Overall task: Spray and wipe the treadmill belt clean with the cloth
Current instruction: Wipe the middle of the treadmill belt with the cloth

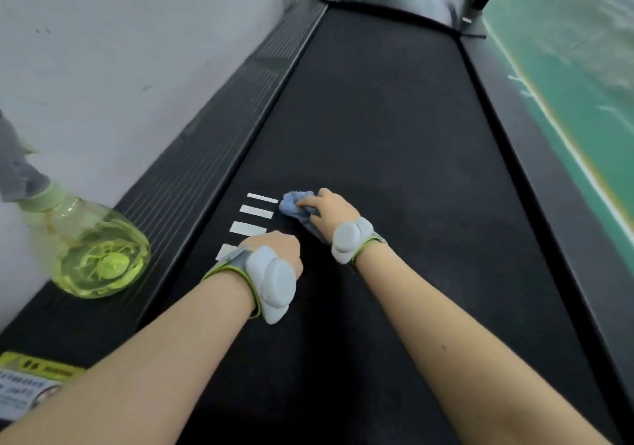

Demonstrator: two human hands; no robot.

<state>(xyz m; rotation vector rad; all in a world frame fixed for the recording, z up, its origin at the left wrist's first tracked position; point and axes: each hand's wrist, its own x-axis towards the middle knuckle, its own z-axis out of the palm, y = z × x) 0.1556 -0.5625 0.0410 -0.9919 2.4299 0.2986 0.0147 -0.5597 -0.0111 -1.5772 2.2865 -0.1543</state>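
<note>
The right hand [330, 212] presses a bunched blue cloth [297, 208] onto the treadmill belt [394, 129], fingers pinching it beside the white stripes [253, 222]; the left hand [279, 250] looks curled shut and empty, braced on the belt. A wide sweep toward 9 o'clock could knock over the green spray bottle [99, 256] on the ribbed side rail [206, 166], while toward 12 and 3 o'clock the belt lies open

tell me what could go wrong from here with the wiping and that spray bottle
1. The spray bottle stands on the narrow left side rail, close to the left forearm; a backward elbow sweep might knock it over.
2. The left hand rests closed on the belt beside the white stripes, so part of the belt there could go unwiped.
3. The cloth under the right hand is bunched, covering little belt per pass.
</note>
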